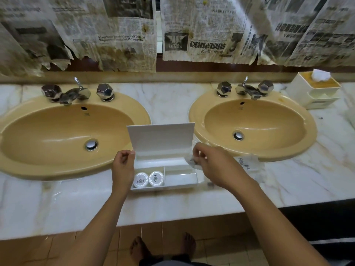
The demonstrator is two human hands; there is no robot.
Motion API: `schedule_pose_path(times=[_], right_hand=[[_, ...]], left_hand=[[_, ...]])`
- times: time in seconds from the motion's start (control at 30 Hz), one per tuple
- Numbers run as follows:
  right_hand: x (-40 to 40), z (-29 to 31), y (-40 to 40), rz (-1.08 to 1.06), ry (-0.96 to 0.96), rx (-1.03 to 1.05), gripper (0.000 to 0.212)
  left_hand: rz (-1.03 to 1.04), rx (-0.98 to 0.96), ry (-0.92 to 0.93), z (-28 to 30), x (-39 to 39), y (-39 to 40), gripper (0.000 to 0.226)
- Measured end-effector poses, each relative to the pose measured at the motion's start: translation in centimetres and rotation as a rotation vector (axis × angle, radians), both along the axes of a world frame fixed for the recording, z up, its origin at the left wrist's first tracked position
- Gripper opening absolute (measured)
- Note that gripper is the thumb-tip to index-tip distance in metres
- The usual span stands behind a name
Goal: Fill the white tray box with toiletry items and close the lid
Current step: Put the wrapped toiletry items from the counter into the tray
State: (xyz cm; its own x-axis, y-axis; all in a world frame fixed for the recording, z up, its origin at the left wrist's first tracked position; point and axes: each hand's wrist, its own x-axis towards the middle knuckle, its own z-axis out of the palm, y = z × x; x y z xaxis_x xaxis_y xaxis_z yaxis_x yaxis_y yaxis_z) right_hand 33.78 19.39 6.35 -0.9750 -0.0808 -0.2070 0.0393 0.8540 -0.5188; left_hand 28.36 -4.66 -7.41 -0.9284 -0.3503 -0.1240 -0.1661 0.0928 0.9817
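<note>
At a marble vanity point(172, 104) between two tan basins, your white tray box point(180, 186) sits open near the front edge, its lid point(160, 136) standing upright at the back. Two round wrapped soaps point(148, 179) lie side by side in the front-left compartment; the front-right compartment point(181, 178) appears to hold a pale flat item, too washed out to name, and the long rear slot point(159, 162) looks unfilled.

Your right hand point(206, 166) hovers at the box's right end, fingers curled and pinching a clear plastic sachet point(192, 161) that is blurred. The sachet hangs just over the right end of the rear slot, so the drop lies a little left of and below your grip. That slot runs left to right across the box, and the sachet will probably need to lie along that line to fit. More clear printed sachets point(247, 164) rest on the counter just right of the box, nearest this same hand.

Your left hand point(124, 167) is at the box's left end by the lid's lower corner, fingers loosely curled; whether it pinches the lid edge or merely steadies it, you cannot tell from here. It is the nearer hand for swinging the lid forward and down once filling is done.
</note>
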Motion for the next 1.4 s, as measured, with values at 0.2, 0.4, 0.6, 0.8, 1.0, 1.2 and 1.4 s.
schedule_pose_path(times=[0.2, 0.4, 0.6, 0.8, 1.0, 1.2, 1.4], right_hand=[[-1.5, 4.9, -5.8, 0.034, 0.285, -0.537, 0.013], [-4.9, -1.2, -9.6, 0.104, 0.287, -0.268, 0.005], [-5.9, -7.3, -10.8, 0.121, 0.127, 0.064, 0.021], [-5.4, -7.7, -11.1, 0.187, -0.067, 0.157, 0.049], [-4.6, -7.8, -10.3, 0.172, -0.135, 0.074, 0.045], [-3.9, -6.5, -6.1, -0.026, 0.192, -0.074, 0.025], [-2.6, -6.6, 0.3, -0.229, 0.166, -0.009, 0.019]], left_hand=[[-0.005, 0.023, 0.021, -0.1, -0.1, 0.0, 0.004], [-0.017, 0.046, 0.019, -0.2, -0.1, -0.1, 0.005], [-0.005, 0.033, 0.01, -0.4, -0.1, -0.3, 0.006], [-0.004, 0.044, -0.004, -0.5, -0.2, -0.4, 0.007], [-0.013, 0.035, 0.007, -0.4, -0.1, -0.4, 0.006], [-0.009, 0.037, 0.005, -0.1, -0.1, -0.2, 0.006], [-0.001, 0.017, 0.012, 0.0, -0.1, -0.2, 0.006]])
